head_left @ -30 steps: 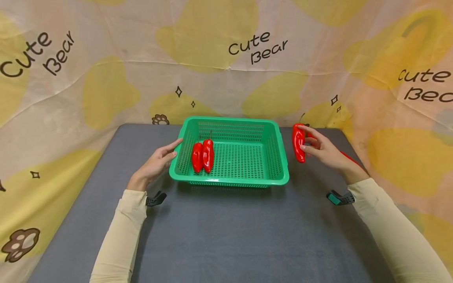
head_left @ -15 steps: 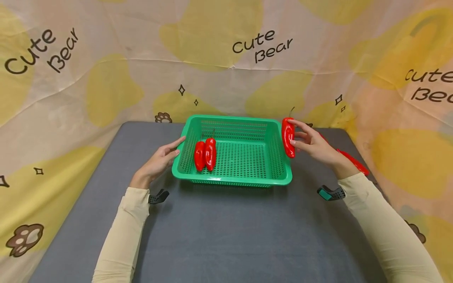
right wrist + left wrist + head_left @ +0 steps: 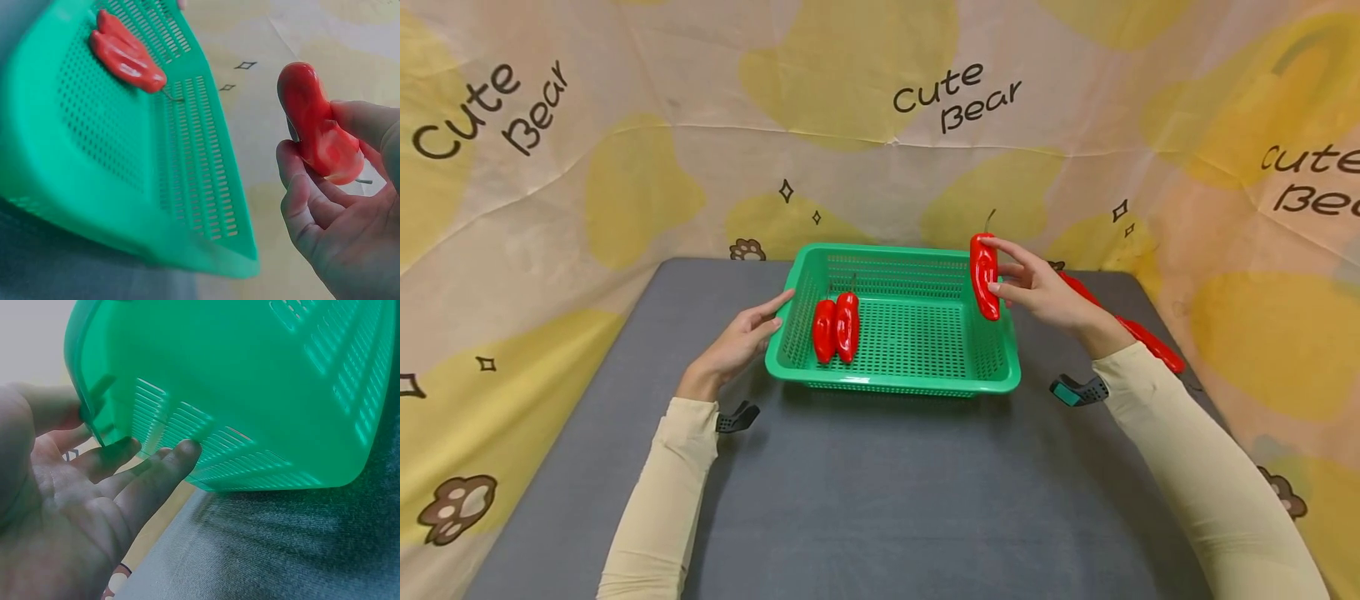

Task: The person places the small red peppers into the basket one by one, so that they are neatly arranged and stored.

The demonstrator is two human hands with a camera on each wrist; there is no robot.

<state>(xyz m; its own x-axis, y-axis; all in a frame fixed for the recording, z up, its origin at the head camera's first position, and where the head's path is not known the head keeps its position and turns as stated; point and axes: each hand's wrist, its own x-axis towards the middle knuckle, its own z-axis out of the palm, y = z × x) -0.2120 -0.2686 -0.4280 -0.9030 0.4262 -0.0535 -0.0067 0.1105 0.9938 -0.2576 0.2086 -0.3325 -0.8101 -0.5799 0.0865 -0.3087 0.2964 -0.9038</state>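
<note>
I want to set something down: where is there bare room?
The widest patch is the grey table before the green basket, between the two sleeves. The basket's floor right of its two peppers is bare. It's crowded at the basket's right rim, where the right grip holds a pepper, and beyond, where more red shapes, likely peppers, lie.

A left hand [image 3: 69, 494] is at the left of the frame, with its palm showing. It holds the edge of a big green basket [image 3: 206, 350], which fills most of the top. The upper fingers go behind the rim [image 3: 74, 347], and dark finger shapes show through the green. The lower fingers reach toward the middle, over rows of thin slots [image 3: 187, 419]. More slots are at the upper right. Grey cloth [image 3: 269, 540] covers the lower right. A brown and white shape [image 3: 117, 581] peeks out at the bottom.
</note>
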